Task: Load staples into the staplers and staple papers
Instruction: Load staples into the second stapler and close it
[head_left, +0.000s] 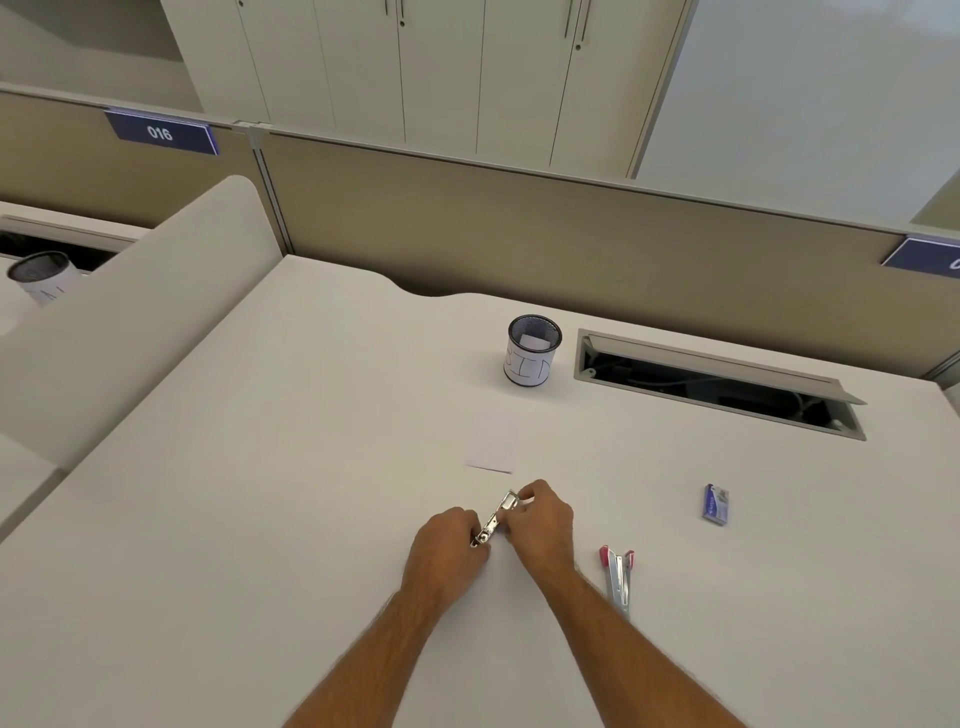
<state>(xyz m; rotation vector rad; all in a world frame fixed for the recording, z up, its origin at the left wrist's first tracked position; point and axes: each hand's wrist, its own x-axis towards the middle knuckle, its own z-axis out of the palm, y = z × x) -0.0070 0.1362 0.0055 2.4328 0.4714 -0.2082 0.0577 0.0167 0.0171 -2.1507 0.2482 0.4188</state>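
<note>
Gripping metal stapler (497, 517) with left hand (451, 545) and right hand (543, 514) above desk (260, 519).

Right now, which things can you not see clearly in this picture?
- Head view: whether staples sit in the held stapler; left hand and right hand cover it.
- Print on the staple box: too small.
- Inside the desk's cable slot: dark.

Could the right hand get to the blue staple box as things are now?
Probably yes, once freed. The right hand grips the metal stapler together with the left hand. The blue staple box lies further right on bare desk, with nothing between.
</note>
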